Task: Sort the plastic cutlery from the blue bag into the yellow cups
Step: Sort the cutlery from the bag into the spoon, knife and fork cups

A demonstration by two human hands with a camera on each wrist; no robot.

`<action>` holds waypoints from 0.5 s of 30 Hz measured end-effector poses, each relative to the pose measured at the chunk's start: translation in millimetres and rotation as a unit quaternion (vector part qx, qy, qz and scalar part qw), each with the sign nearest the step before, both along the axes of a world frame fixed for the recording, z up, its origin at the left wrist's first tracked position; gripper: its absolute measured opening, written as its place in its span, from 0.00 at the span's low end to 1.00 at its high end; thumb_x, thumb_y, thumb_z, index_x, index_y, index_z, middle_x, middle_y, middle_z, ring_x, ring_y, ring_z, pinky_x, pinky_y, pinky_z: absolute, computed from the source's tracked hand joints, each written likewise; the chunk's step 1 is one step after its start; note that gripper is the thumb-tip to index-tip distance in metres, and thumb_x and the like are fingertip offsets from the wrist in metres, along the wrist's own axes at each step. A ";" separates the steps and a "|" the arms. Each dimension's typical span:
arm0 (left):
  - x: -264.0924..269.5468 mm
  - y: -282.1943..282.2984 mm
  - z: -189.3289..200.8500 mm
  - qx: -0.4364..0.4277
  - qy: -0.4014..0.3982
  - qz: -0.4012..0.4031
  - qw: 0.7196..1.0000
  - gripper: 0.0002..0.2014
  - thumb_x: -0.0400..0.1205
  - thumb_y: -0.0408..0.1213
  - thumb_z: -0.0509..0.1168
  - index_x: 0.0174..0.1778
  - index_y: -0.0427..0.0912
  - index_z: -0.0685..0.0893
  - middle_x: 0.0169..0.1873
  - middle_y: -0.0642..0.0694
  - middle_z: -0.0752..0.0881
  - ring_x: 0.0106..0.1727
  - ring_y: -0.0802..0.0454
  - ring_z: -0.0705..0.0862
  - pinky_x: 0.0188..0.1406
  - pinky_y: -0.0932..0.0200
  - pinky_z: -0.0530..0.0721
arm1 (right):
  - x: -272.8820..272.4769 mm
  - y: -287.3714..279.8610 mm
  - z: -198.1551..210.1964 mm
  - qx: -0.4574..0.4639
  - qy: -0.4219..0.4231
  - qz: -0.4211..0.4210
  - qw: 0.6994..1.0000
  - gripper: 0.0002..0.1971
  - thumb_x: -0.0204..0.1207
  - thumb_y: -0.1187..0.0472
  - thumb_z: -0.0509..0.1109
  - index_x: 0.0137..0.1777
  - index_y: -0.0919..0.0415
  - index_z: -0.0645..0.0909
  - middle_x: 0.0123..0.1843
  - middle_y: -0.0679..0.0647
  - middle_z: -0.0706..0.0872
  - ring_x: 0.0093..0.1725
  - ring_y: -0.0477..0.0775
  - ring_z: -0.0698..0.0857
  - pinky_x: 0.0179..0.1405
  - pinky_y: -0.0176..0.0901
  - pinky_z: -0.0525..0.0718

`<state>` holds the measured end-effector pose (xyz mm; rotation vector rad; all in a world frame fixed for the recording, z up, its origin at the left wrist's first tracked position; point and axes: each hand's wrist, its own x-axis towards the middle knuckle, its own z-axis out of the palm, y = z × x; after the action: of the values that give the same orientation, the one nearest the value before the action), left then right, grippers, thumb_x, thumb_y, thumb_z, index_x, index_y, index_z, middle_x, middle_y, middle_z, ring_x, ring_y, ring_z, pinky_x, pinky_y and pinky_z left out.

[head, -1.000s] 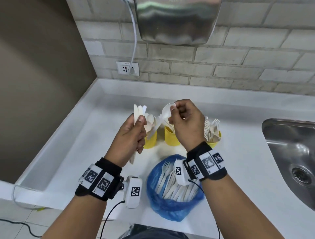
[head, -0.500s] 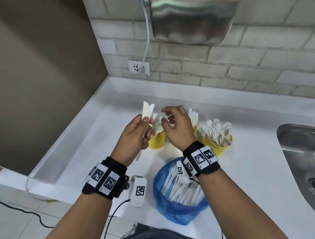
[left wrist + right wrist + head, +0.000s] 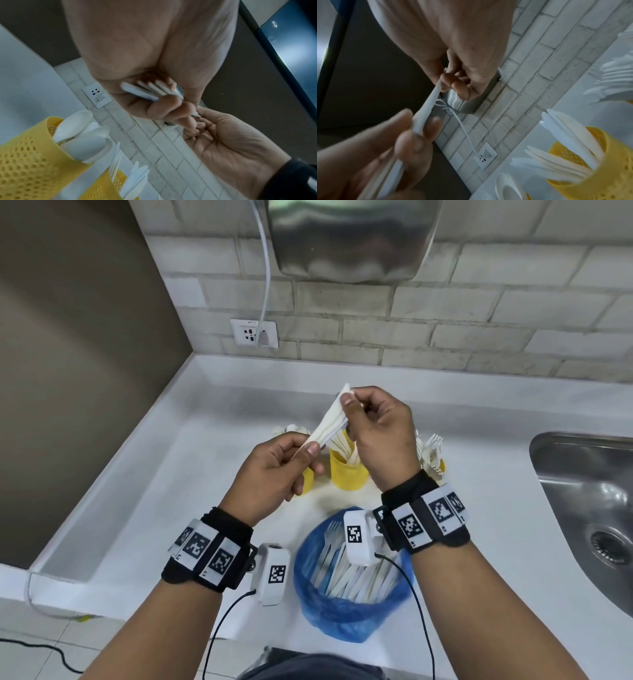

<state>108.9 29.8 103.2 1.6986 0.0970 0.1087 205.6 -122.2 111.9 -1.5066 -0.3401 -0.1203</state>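
My left hand (image 3: 301,453) grips the lower end of a small bundle of white plastic cutlery (image 3: 330,424), held above the cups. My right hand (image 3: 352,402) pinches the bundle's top end between thumb and forefinger. In the left wrist view several handle ends (image 3: 145,90) stick out of my curled left fingers. Three yellow cups stand behind my hands: the left one (image 3: 307,481) holds spoons (image 3: 80,129), the middle one (image 3: 347,474) holds knives (image 3: 570,136), the right one (image 3: 442,465) holds forks (image 3: 428,450). The blue bag (image 3: 352,621) lies open near the counter's front edge with several pieces inside.
The white counter (image 3: 171,474) has a raised lip at the left and back. A steel sink (image 3: 589,494) is set in at the right. A wall socket (image 3: 253,333) with a white cable and a steel dryer (image 3: 349,237) hang on the brick wall.
My right hand let go of the spoon at the left cup, then came back and pinched the top of the bundle. The bundle now leans to the right.
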 end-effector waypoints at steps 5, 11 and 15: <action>-0.8 -4.0 5.2 0.015 -0.014 -0.009 1.000 0.09 0.90 0.38 0.63 0.51 0.44 0.89 0.40 0.44 0.93 0.21 0.47 0.72 0.21 0.66 0.70 | -3.9 -8.0 8.8 0.001 0.042 0.050 0.998 0.11 0.89 0.62 0.66 0.45 0.66 0.81 0.25 0.52 0.74 0.22 0.52 0.69 0.23 0.40 0.68; -0.2 -8.7 9.4 -0.010 -0.025 0.039 0.999 0.09 0.89 0.42 0.66 0.52 0.45 0.90 0.43 0.46 0.94 0.18 0.50 0.70 0.19 0.64 0.68 | -1.5 -12.9 10.1 0.014 0.028 0.026 0.999 0.16 0.87 0.54 0.68 0.36 0.58 0.80 0.21 0.47 0.71 0.19 0.49 0.66 0.24 0.41 0.65; 2.1 -11.4 9.7 0.002 -0.030 0.038 0.999 0.09 0.88 0.42 0.67 0.48 0.43 0.90 0.39 0.45 0.93 0.18 0.49 0.70 0.19 0.64 0.68 | -3.1 -12.2 15.5 0.024 0.072 0.027 0.997 0.17 0.89 0.53 0.67 0.45 0.67 0.82 0.25 0.60 0.76 0.19 0.57 0.73 0.19 0.39 0.70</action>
<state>111.0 18.4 112.9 1.6940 0.1162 0.2169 202.6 -134.4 127.5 -1.4482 -0.2598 0.0227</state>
